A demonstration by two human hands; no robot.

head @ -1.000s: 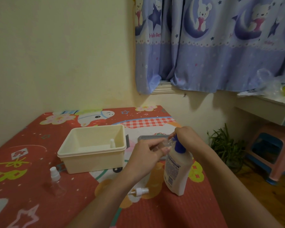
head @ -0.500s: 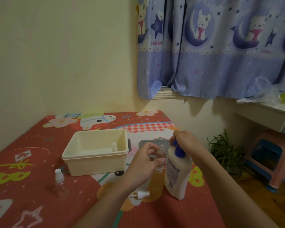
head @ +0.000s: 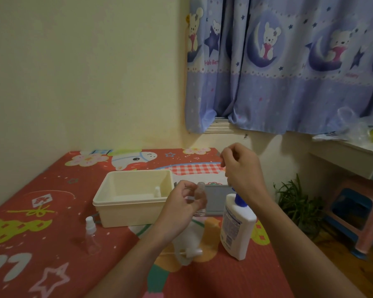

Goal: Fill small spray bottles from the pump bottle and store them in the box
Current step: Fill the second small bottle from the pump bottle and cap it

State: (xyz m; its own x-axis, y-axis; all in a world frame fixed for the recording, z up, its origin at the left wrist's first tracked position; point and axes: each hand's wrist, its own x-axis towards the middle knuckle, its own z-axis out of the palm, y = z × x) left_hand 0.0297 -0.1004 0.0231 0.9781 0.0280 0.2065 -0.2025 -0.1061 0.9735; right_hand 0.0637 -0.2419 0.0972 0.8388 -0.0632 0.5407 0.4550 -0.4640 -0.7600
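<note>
Spray bottle [head: 200, 197] upright, neck upward, pinched in left hand [head: 184, 204] (right hand [head: 242, 168] loosely curled, empty).

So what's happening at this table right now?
A person is filling small spray bottles. The left hand holds a small clear bottle with its top off; the spray cap lies on the mat below. The right hand hovers above the white pump bottle, fingers loosely curled, holding nothing. One small bottle stands in the cream box, and another capped one waits left of it.
</note>
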